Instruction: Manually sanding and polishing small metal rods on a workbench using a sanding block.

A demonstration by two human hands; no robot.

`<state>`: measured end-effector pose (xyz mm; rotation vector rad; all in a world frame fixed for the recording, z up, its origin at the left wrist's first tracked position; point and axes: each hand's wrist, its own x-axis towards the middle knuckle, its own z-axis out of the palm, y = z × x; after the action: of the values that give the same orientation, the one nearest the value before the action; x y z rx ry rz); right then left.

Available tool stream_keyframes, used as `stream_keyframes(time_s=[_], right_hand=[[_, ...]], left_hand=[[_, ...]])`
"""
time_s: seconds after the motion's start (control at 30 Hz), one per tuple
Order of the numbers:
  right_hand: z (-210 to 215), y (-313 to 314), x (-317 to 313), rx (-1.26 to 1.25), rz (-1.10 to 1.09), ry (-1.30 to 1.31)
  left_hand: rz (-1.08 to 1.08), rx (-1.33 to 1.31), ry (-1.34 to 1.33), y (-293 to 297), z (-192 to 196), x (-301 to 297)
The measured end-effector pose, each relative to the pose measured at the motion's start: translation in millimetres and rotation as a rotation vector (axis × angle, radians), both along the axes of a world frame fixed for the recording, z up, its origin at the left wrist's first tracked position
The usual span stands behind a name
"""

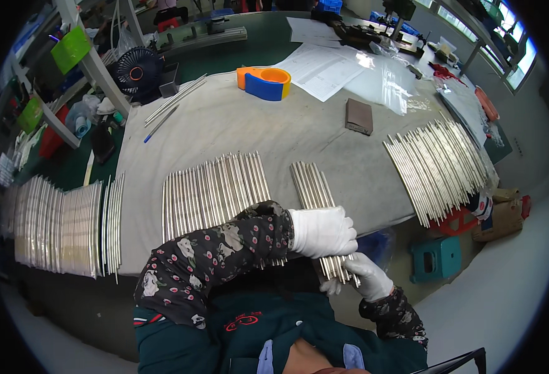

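A small bundle of silvery metal rods [312, 185] lies at the table's front edge, its near ends sticking out past the edge. My left hand [324, 231], in a white glove, reaches across from the left and is closed over the middle of the bundle, hiding that part. At the near ends, my gloved right hand [369, 278] grips the rods from the right, with fingertips showing on the bundle's other side. Left of the bundle lies a wide row of similar rods [215, 187], partly covered by my left forearm in its dark flowered sleeve.
More rods [436, 168] lie at the right, and wrapped rods [59, 227] at the far left. Toward the back are an orange-and-blue tape dispenser [265, 86], a brown block [358, 116], papers [321, 70], a pen [161, 124] and a fan [138, 71]. A teal stool [435, 258] stands below right.
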<state>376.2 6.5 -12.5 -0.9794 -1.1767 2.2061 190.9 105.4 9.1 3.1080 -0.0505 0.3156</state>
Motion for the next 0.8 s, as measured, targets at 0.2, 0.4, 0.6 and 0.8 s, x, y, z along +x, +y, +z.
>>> stream_keyframes(time_s=[0.2, 0.4, 0.6, 0.8], right_hand=[[68, -19, -20, 0.202, -0.801, 0.484], [32, 44, -31, 0.991, -0.583, -0.568], [-1, 84, -53, 0.67, -0.355, -0.428], [43, 60, -65, 0.082, -0.201, -0.306]], left_hand=[[0.193, -0.457, -0.654, -9, 53, 7], [0.335, -0.768, -1.088, 0, 45, 15], [0.468, -1.439, -1.049, 9, 45, 1], [0.981, -1.388, -0.781, 53, -6, -52]])
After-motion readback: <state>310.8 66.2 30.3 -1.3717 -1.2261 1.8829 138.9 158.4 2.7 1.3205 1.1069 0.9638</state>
